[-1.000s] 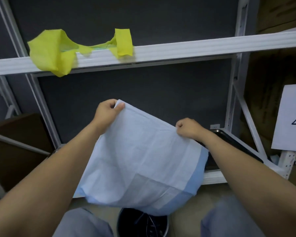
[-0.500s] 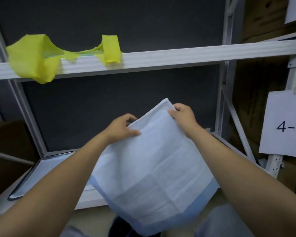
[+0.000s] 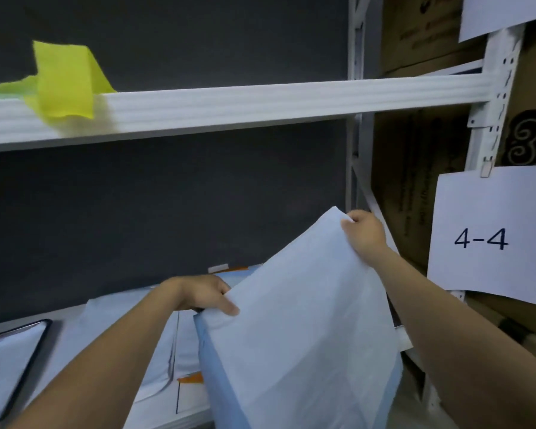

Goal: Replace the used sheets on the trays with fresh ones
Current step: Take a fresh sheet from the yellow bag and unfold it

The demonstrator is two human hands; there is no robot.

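Observation:
A pale blue sheet (image 3: pixel 294 345) with a darker blue border hangs tilted in front of the lower shelf. My right hand (image 3: pixel 364 232) pinches its upper corner, raised high at the right. My left hand (image 3: pixel 203 294) grips the sheet's left edge, lower down. A dark-rimmed tray (image 3: pixel 42 339) with a white sheet (image 3: pixel 3 366) on it lies at the far left of the lower shelf. More white and blue sheet material (image 3: pixel 155 348) lies on the shelf behind my left forearm.
A white shelf beam (image 3: pixel 260 100) crosses above, with yellow tape (image 3: pixel 64 82) stuck on its left. A white upright (image 3: pixel 358 150) stands right of centre. A paper sign reading 4-4 (image 3: pixel 486 233) hangs on the right post, cardboard boxes behind it.
The view has swung right and the hands have spread apart: my right hand rose to the right with the sheet's corner, my left hand dropped lower along the edge.

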